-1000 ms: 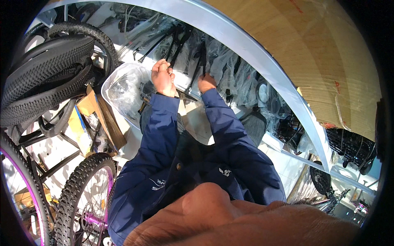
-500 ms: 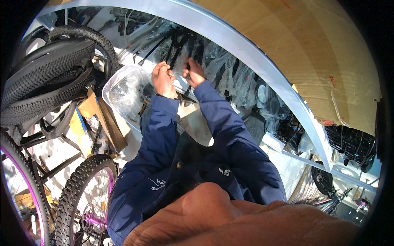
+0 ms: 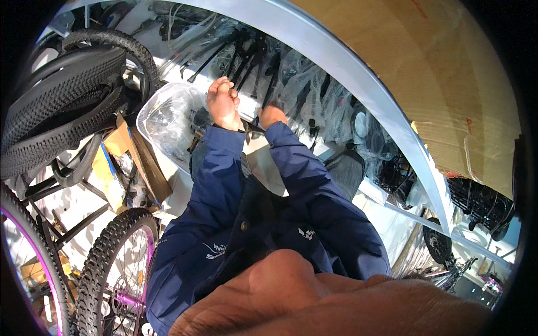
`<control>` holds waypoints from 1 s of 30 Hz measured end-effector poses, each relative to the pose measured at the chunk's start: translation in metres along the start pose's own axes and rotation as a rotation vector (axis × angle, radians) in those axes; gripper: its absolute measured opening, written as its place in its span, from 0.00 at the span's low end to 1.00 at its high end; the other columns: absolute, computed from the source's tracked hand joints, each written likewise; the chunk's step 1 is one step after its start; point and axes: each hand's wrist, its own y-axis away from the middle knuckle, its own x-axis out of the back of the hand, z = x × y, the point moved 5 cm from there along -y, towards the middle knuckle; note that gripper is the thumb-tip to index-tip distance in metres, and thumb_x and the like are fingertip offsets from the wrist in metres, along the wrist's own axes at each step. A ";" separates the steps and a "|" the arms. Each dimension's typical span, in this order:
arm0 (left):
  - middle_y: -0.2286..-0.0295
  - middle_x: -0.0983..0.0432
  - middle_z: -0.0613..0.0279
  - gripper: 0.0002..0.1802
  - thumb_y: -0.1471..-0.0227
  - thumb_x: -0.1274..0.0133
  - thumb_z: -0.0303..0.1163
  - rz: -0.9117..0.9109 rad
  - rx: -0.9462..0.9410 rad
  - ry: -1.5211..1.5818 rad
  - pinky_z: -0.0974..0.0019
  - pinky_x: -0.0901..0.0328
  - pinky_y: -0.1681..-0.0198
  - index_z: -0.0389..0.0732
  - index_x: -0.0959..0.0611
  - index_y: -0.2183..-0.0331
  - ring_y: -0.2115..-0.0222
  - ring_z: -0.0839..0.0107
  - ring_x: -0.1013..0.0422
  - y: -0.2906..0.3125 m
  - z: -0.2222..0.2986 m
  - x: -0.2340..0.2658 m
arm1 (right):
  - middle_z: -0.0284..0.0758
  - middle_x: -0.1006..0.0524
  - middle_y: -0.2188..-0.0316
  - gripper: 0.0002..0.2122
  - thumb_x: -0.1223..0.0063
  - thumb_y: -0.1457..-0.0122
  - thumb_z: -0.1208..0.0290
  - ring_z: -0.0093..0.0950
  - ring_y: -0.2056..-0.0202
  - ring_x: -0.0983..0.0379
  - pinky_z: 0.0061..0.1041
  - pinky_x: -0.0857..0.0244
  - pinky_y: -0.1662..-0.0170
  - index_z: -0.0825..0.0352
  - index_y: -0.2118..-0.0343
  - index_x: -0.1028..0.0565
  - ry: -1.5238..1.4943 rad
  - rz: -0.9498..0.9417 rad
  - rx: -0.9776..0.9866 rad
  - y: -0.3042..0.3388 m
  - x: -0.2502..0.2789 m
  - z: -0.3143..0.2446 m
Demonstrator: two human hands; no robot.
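Note:
Closed, with its fingers curled and pressed together, my left hand [image 3: 224, 105] is raised at the front of a low shelf. Whatever it may hold is too small to make out. Close by on the right, my right hand [image 3: 273, 115] hangs lower with its back up, and its fingers are mostly hidden. Slim black metal parts [image 3: 246, 60] lie just beyond both hands, some in clear wrapping. Left of my left hand stands a tub lined with clear plastic [image 3: 168, 120].
Overhead curves a pale metal shelf beam [image 3: 342, 50] under a large cardboard box [image 3: 426, 73]. Plastic-wrapped parts [image 3: 319, 101] fill the shelf. At left are stacked tyres [image 3: 61, 89], an open carton [image 3: 150, 168] and a purple-rimmed wheel [image 3: 120, 274]. Black wire baskets [image 3: 476, 201] lie at right.
My right hand has dropped lower, toward me, and turned its fingers down out of sight. My left hand stays nearly in place, still closed. The view has shifted slightly.

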 end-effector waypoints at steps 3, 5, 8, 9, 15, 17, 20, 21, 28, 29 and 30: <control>0.67 0.27 0.65 0.11 0.39 0.48 0.27 0.014 0.010 -0.025 0.74 0.40 0.78 0.42 0.23 0.54 0.75 0.78 0.33 -0.001 -0.001 0.002 | 0.58 0.20 0.62 0.21 0.47 0.41 0.56 0.57 0.60 0.23 0.49 0.28 0.54 0.73 0.57 0.25 -0.055 -0.017 -0.054 0.003 -0.009 0.003; 0.67 0.27 0.65 0.11 0.39 0.48 0.27 0.008 0.009 -0.018 0.74 0.40 0.78 0.42 0.23 0.54 0.75 0.78 0.33 -0.001 -0.001 0.001 | 0.58 0.20 0.62 0.21 0.48 0.41 0.57 0.58 0.62 0.23 0.49 0.29 0.54 0.74 0.56 0.26 -0.091 0.069 -0.070 -0.004 -0.010 0.005; 0.68 0.27 0.66 0.11 0.38 0.48 0.28 0.017 0.009 -0.035 0.75 0.40 0.78 0.42 0.23 0.54 0.75 0.78 0.33 -0.001 -0.002 0.002 | 0.58 0.21 0.57 0.22 0.51 0.39 0.55 0.54 0.55 0.23 0.47 0.30 0.50 0.73 0.56 0.24 -0.238 -0.020 -0.187 -0.016 -0.016 0.020; 0.68 0.27 0.66 0.11 0.38 0.48 0.28 0.023 0.010 -0.044 0.75 0.40 0.77 0.42 0.22 0.54 0.75 0.79 0.33 0.000 -0.003 0.002 | 0.57 0.20 0.60 0.21 0.55 0.37 0.55 0.54 0.57 0.23 0.48 0.30 0.51 0.73 0.59 0.23 -0.425 -0.215 -0.261 -0.023 -0.018 0.030; 0.69 0.26 0.64 0.09 0.41 0.48 0.25 0.033 0.017 0.010 0.76 0.41 0.81 0.40 0.22 0.57 0.79 0.80 0.35 0.000 -0.004 -0.001 | 0.40 0.24 0.76 0.16 0.56 0.34 0.59 0.37 0.76 0.26 0.37 0.32 0.73 0.68 0.68 0.25 -0.534 0.054 -0.191 -0.011 0.033 0.042; 0.69 0.26 0.64 0.09 0.41 0.48 0.25 0.024 0.029 -0.004 0.76 0.42 0.81 0.40 0.22 0.57 0.79 0.80 0.35 0.000 -0.004 -0.003 | 0.28 0.34 0.83 0.14 0.51 0.33 0.58 0.22 0.82 0.35 0.24 0.41 0.80 0.63 0.71 0.29 -1.233 -0.139 -0.450 -0.003 0.034 0.044; 0.69 0.25 0.64 0.08 0.40 0.48 0.24 0.019 0.030 -0.005 0.76 0.42 0.81 0.40 0.22 0.57 0.79 0.80 0.35 0.001 -0.005 -0.004 | 0.24 0.38 0.83 0.14 0.53 0.31 0.57 0.19 0.84 0.43 0.23 0.46 0.80 0.60 0.71 0.30 -1.536 -0.070 -0.432 0.008 0.052 0.030; 0.69 0.25 0.64 0.08 0.40 0.48 0.24 0.017 0.027 0.000 0.75 0.42 0.81 0.40 0.21 0.58 0.79 0.80 0.35 0.001 -0.005 -0.004 | 0.24 0.39 0.84 0.13 0.53 0.30 0.58 0.19 0.84 0.44 0.23 0.47 0.80 0.60 0.70 0.31 -1.586 -0.003 -0.509 0.016 0.054 0.027; 0.69 0.25 0.64 0.09 0.40 0.48 0.25 -0.004 0.062 -0.011 0.75 0.42 0.81 0.40 0.22 0.57 0.78 0.79 0.35 -0.001 -0.011 -0.005 | 0.21 0.46 0.83 0.14 0.57 0.29 0.58 0.17 0.83 0.52 0.23 0.56 0.79 0.55 0.73 0.36 -1.705 -0.151 -0.395 0.023 0.063 -0.037; 0.69 0.25 0.64 0.09 0.40 0.48 0.25 -0.008 0.062 -0.024 0.75 0.41 0.80 0.40 0.22 0.57 0.78 0.79 0.34 -0.001 -0.012 -0.005 | 0.21 0.47 0.83 0.15 0.57 0.29 0.58 0.17 0.83 0.52 0.23 0.57 0.79 0.55 0.73 0.37 -1.708 -0.166 -0.388 0.015 0.064 -0.047; 0.68 0.25 0.65 0.10 0.40 0.48 0.25 -0.014 0.064 -0.038 0.75 0.41 0.79 0.41 0.22 0.56 0.77 0.79 0.34 -0.001 -0.012 -0.005 | 0.21 0.47 0.83 0.15 0.58 0.29 0.58 0.17 0.83 0.52 0.23 0.57 0.79 0.55 0.74 0.37 -1.756 -0.190 -0.412 0.007 0.060 -0.060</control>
